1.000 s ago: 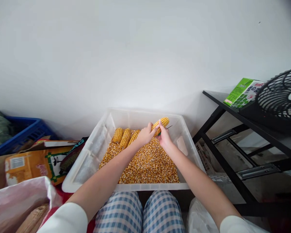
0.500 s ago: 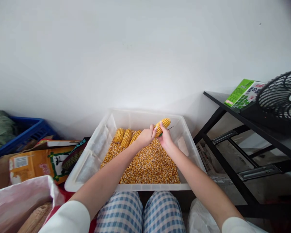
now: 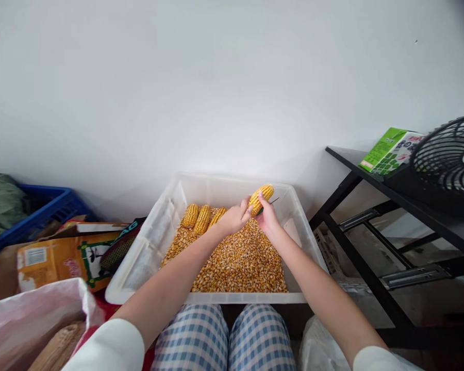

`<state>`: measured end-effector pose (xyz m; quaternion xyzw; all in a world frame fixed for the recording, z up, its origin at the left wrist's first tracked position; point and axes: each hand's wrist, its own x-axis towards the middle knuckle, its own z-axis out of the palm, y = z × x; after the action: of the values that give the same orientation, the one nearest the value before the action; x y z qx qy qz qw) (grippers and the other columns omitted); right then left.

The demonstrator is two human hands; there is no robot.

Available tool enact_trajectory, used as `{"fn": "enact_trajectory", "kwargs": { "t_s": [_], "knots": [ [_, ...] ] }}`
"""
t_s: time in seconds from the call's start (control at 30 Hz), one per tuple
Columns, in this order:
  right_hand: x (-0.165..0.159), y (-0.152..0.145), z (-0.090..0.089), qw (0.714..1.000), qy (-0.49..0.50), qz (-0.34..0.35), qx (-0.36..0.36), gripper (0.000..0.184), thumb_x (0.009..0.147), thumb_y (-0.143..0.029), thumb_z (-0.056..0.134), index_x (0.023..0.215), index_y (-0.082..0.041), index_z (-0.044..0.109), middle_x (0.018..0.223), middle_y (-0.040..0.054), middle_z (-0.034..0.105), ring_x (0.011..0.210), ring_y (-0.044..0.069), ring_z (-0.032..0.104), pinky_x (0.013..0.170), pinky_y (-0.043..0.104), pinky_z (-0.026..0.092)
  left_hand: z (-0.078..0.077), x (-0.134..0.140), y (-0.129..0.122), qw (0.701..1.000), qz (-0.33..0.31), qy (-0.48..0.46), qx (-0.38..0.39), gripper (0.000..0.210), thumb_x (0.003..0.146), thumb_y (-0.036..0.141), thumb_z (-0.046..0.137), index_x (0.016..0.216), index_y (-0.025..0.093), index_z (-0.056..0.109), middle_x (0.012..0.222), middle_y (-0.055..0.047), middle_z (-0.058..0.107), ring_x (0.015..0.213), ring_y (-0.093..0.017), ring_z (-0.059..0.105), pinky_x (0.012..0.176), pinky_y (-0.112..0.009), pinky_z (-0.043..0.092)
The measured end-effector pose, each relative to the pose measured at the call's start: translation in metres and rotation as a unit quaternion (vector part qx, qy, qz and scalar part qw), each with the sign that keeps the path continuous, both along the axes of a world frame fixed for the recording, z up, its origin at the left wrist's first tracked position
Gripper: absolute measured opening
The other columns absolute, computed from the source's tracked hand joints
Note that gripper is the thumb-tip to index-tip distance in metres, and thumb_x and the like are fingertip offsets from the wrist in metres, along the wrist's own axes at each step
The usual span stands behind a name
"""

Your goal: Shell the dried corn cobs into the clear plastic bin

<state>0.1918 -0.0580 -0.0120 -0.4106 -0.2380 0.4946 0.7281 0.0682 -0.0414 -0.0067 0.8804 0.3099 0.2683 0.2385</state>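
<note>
A yellow ear of corn (image 3: pixel 262 197), tilted up to the right, is gripped between both hands above a clear plastic bin (image 3: pixel 246 298). My left hand (image 3: pixel 235 216) is closed around its lower left end. My right hand (image 3: pixel 267 214) is closed too, its thumb pressed on the ear's side. Out of the right hand sticks a thin dark shaft (image 3: pixel 274 200); a bit of green shows by the palm, and the rest of this tool is hidden. Loose corn kernels (image 3: pixel 243 263) cover the bin's floor. Several more ears (image 3: pixel 203 219) lie on them at the back left.
Right of the bin stands a black rack (image 3: pixel 355 219) carrying a green-and-white box (image 3: pixel 386 152) and a black fan (image 3: pixel 448 154). To the left are an orange package (image 3: pixel 50 263), a blue crate (image 3: pixel 50 206) and an open sack (image 3: pixel 42 309) with cobs inside. A white wall rises behind.
Both hands keep hold of the ear, which has shifted slightly up and right. The right hand and the thin shaft have moved a little to the right.
</note>
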Motion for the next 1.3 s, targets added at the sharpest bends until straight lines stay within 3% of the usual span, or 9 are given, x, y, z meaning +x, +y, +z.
{"fn": "enact_trajectory", "kwargs": {
  "t_s": [0.13, 0.3, 0.47, 0.57, 0.67, 0.77, 1.0, 1.2, 1.3],
  "knots": [
    [0.007, 0.002, 0.003, 0.999, 0.05, 0.018, -0.001, 0.029, 0.066, -0.039, 0.063, 0.085, -0.02, 0.054, 0.081, -0.0003, 0.065, 0.069, 0.014, 0.06, 0.056, 0.025, 0.049, 0.001, 0.004, 0.0, 0.998, -0.012, -0.05, -0.026, 0.052, 0.088, 0.041, 0.018, 0.132, 0.016, 0.029, 0.122, -0.012, 0.05, 0.11, -0.022, 0.049, 0.088, -0.034, 0.036],
    [0.006, 0.003, -0.001, 0.999, 0.041, 0.036, 0.003, 0.035, 0.066, -0.044, 0.062, 0.089, -0.018, 0.055, 0.084, 0.0022, 0.065, 0.07, 0.015, 0.061, 0.058, 0.026, 0.049, 0.003, 0.006, -0.001, 0.985, 0.044, -0.104, -0.128, 0.054, 0.086, 0.05, 0.019, 0.129, 0.022, 0.036, 0.095, -0.005, 0.063, 0.08, -0.019, 0.059, 0.075, -0.03, 0.042],
    [0.004, 0.005, -0.003, 0.999, 0.012, 0.05, 0.004, 0.037, 0.067, -0.047, 0.061, 0.09, -0.019, 0.055, 0.085, 0.0016, 0.065, 0.072, 0.015, 0.06, 0.059, 0.027, 0.049, 0.001, 0.008, 0.005, 0.967, 0.039, -0.151, -0.2, 0.056, 0.082, 0.057, 0.029, 0.124, 0.023, 0.043, 0.095, -0.004, 0.062, 0.064, -0.015, 0.057, 0.066, -0.027, 0.043],
    [-0.001, 0.002, 0.002, 0.997, -0.027, 0.073, 0.012, 0.036, 0.069, -0.049, 0.057, 0.087, -0.019, 0.054, 0.081, 0.0019, 0.064, 0.069, 0.015, 0.059, 0.057, 0.026, 0.048, 0.003, 0.011, 0.013, 0.922, 0.042, -0.221, -0.314, 0.058, 0.08, 0.059, 0.028, 0.113, 0.018, 0.052, 0.086, -0.005, 0.063, 0.061, -0.015, 0.057, 0.06, -0.027, 0.045],
    [-0.013, -0.007, 0.008, 0.989, -0.131, 0.07, 0.02, 0.031, 0.069, -0.048, 0.058, 0.083, -0.02, 0.052, 0.073, -0.0008, 0.06, 0.065, 0.014, 0.056, 0.056, 0.025, 0.045, 0.011, 0.013, 0.016, 0.833, -0.002, -0.323, -0.449, 0.061, 0.079, 0.061, 0.027, 0.107, 0.014, 0.054, 0.085, -0.008, 0.064, 0.068, -0.017, 0.06, 0.062, -0.027, 0.047],
    [-0.02, -0.02, 0.018, 0.95, -0.309, 0.033, 0.034, 0.027, 0.067, -0.045, 0.062, 0.076, -0.022, 0.049, 0.066, -0.0021, 0.055, 0.062, 0.014, 0.053, 0.058, 0.025, 0.042, 0.019, 0.009, 0.014, 0.772, -0.039, -0.341, -0.535, 0.065, 0.077, 0.065, 0.028, 0.102, 0.012, 0.055, 0.08, -0.01, 0.065, 0.067, -0.018, 0.061, 0.063, -0.029, 0.049],
    [0.002, -0.035, 0.052, 0.82, -0.564, -0.089, 0.033, 0.025, 0.084, -0.046, 0.037, 0.077, -0.024, 0.048, 0.052, -0.0019, 0.044, 0.05, 0.016, 0.043, 0.053, 0.026, 0.029, 0.027, -0.006, 0.023, 0.723, -0.004, -0.331, -0.606, 0.063, 0.071, 0.069, 0.034, 0.098, 0.015, 0.052, 0.064, -0.006, 0.062, 0.055, -0.018, 0.061, 0.053, -0.031, 0.049],
    [-0.006, -0.047, 0.064, 0.715, -0.695, 0.025, 0.076, 0.02, 0.084, -0.037, 0.04, 0.085, -0.025, 0.057, 0.062, 0.0, 0.056, 0.055, 0.015, 0.048, 0.056, 0.025, 0.03, 0.035, -0.03, 0.042, 0.753, 0.023, -0.366, -0.546, 0.059, 0.071, 0.064, 0.04, 0.099, 0.015, 0.053, 0.058, -0.003, 0.06, 0.047, -0.015, 0.058, 0.047, -0.028, 0.048],
    [-0.015, -0.05, 0.061, 0.728, -0.674, 0.042, 0.121, 0.018, 0.082, -0.034, 0.045, 0.082, -0.025, 0.061, 0.073, 0.0017, 0.062, 0.065, 0.016, 0.052, 0.063, 0.025, 0.033, 0.039, -0.038, 0.046, 0.772, 0.052, -0.363, -0.52, 0.056, 0.072, 0.062, 0.042, 0.096, 0.013, 0.054, 0.056, -0.003, 0.059, 0.046, -0.014, 0.057, 0.046, -0.026, 0.048]
  ]
}}
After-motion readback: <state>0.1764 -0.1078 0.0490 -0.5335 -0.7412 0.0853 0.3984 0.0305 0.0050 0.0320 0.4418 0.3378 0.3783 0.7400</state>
